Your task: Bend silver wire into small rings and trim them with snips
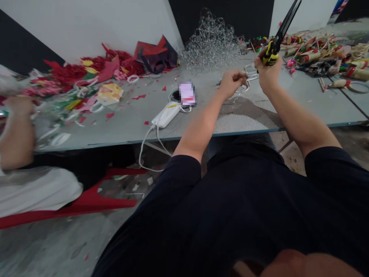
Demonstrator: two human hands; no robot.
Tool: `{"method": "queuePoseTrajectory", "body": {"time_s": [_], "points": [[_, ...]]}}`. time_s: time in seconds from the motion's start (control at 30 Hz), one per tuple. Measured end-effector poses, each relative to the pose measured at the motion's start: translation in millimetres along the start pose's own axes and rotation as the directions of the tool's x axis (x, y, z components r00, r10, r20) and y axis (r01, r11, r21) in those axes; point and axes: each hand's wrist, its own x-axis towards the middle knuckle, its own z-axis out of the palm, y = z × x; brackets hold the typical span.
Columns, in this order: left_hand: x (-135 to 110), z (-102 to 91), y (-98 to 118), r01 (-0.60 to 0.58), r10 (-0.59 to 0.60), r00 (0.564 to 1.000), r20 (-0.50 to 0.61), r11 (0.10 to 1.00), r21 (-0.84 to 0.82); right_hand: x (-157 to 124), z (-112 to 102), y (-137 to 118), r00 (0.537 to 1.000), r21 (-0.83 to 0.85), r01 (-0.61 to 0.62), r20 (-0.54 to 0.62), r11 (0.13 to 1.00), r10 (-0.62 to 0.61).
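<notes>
Dark shirt (245, 207), forearms (204, 125) forward, curled left hand (230, 82) near right hand (270, 71)

pale wall (115, 23), red chair (98, 202), grey floor (60, 246)

A hand could pass over the table (311, 105) to the right of the right forearm, or through the narrow lane between the phone (187, 93) and the left forearm. Behind both hands, the heap of wire (211, 44) blocks the way toward the wall, while the upraised scissors (278, 42) stand above the right hand (269, 71); the power strip (165, 115) obstructs the left.
</notes>
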Motion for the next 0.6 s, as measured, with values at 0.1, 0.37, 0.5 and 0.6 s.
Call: {"method": "queuePoseTrajectory", "body": {"time_s": [0.1, 0.37, 0.5, 0.6], "points": [[6, -1.5, -7, -0.026, 0.025, 0.998, -0.049, 1.0, -0.013, 8, 8, 15, 0.997, 0.153, 0.055, -0.061, 0.987, -0.046], [9, -25.3, -13, 0.091, -0.12, 0.969, -0.217, 0.986, -0.138, 11, 17, 43, 0.999, 0.139, 0.038, 0.031, 0.99, -0.043], [-3, -27.5, -5, 0.191, -0.203, 0.965, -0.168, 0.978, -0.087, 6, 15, 40, 0.997, 0.111, 0.015, 0.076, 0.994, -0.024], [-6, -27.3, -8, 0.233, -0.228, 0.96, -0.162, 0.972, 0.012, 4, 13, 36, 0.995, 0.091, 0.011, 0.1, 0.996, -0.02]]}}
